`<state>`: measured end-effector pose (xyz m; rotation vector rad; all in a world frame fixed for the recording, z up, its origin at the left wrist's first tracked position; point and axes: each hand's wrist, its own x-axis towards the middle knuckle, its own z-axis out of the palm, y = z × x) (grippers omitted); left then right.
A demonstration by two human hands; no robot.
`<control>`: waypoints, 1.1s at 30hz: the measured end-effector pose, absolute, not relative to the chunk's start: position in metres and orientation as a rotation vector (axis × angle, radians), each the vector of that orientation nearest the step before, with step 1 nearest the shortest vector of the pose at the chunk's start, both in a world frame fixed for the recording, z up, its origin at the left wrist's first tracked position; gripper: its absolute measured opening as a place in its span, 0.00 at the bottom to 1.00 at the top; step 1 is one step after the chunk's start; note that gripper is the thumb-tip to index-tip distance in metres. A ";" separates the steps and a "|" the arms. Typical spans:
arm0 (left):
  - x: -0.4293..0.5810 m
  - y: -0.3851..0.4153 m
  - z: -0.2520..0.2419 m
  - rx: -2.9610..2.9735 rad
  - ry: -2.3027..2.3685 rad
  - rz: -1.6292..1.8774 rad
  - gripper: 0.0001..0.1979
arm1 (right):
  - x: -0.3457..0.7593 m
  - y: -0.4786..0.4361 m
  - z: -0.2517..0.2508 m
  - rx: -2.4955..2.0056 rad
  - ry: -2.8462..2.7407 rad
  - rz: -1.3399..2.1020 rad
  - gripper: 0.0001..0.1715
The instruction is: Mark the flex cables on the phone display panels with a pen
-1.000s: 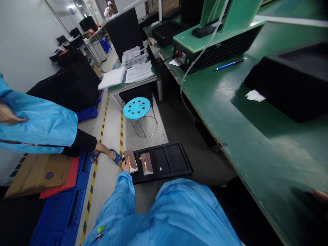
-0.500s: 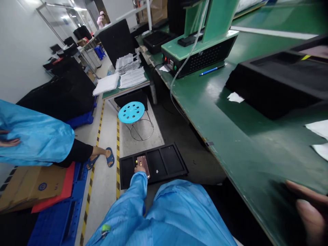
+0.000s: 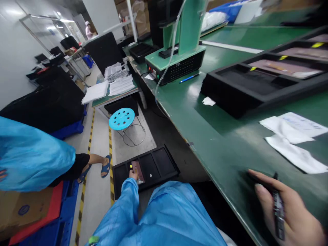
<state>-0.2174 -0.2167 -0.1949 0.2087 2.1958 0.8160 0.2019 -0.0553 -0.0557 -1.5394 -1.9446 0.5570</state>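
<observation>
Low at the left, my left hand (image 3: 133,175) has its fingers closed at the left edge of a pinkish, phone-like flat panel (image 3: 138,171) with a yellow tab. The panel sits in one compartment of a black tray (image 3: 159,177) on the floor. My right hand (image 3: 287,205) is over the green table (image 3: 230,150), its fingers curled round a black marker pen (image 3: 278,213). Crumpled white papers (image 3: 287,130) lie just beyond this hand. Farther back, a stack of black trays (image 3: 230,99) holds similar pinkish panels with yellow tabs.
A green press-like machine (image 3: 176,61) and a blue pen (image 3: 189,78) are on the table. A blue stool (image 3: 121,119) stands past the floor tray. At left, a person in a blue smock (image 3: 33,153) is beside a cardboard box (image 3: 28,208) on a blue pallet (image 3: 61,212).
My view has swung to the right, bringing more of my right hand, the marker pen and the papers into sight. The pinkish panel now appears lower in its tray compartment, my left hand still at it.
</observation>
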 end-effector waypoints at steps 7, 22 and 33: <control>-0.228 -0.182 -0.138 0.228 2.056 0.931 0.16 | 0.185 -0.052 -0.048 -1.381 -1.806 0.705 0.23; 0.022 -0.014 0.000 1.275 1.124 0.672 0.51 | 0.206 -0.042 0.008 -1.228 -1.318 0.480 0.14; 0.058 -0.019 -0.016 2.535 1.526 0.297 0.27 | 0.223 -0.034 0.007 -1.206 -1.174 0.729 0.14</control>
